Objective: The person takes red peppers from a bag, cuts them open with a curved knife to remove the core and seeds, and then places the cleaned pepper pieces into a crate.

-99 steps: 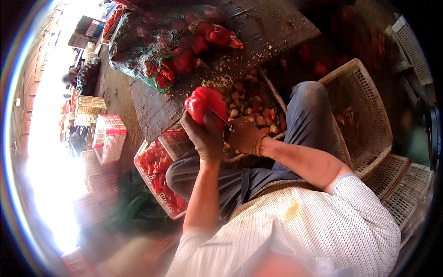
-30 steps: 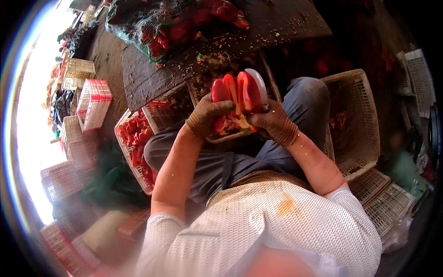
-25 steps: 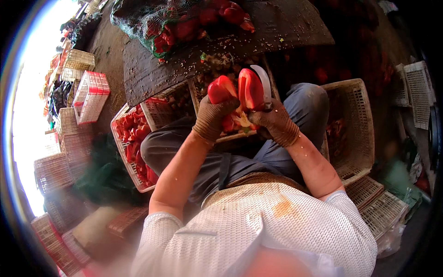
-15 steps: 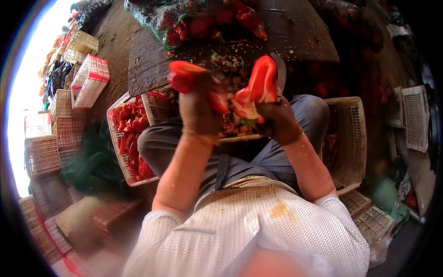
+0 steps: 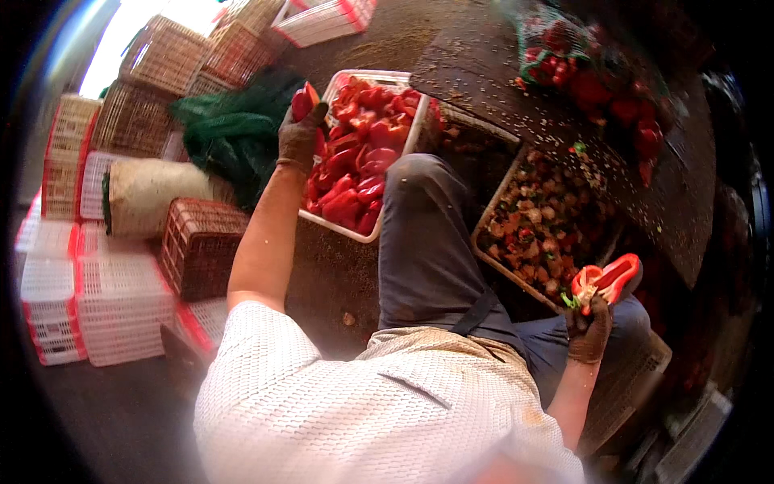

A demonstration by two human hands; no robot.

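My left hand (image 5: 300, 141), in a dark glove, is closed round a red bell pepper piece (image 5: 304, 102) at the left rim of a white crate (image 5: 413, 133). Cut red peppers (image 5: 355, 173) fill that crate. On the right, my gloved right hand (image 5: 591, 329) grips a halved bell pepper (image 5: 606, 278). Its pale core and green stem show on the cut side. A greyish edge shows behind this half; the rest of what the hand may hold there is hidden. Beyond my right hand is a crate of pepper cores and scraps (image 5: 536, 222).
A dark board (image 5: 500, 64) strewn with seeds lies ahead, with a green net bag of red peppers (image 5: 592, 85) on it. Dark green netting (image 5: 230, 121) and a brown basket (image 5: 201, 242) are at left. Stacked white crates (image 5: 121, 298) stand farther left.
My view has turned leftward. My hands, close together before, are now far apart: the left has carried its pepper piece to the pepper crate, while the right keeps the other half.
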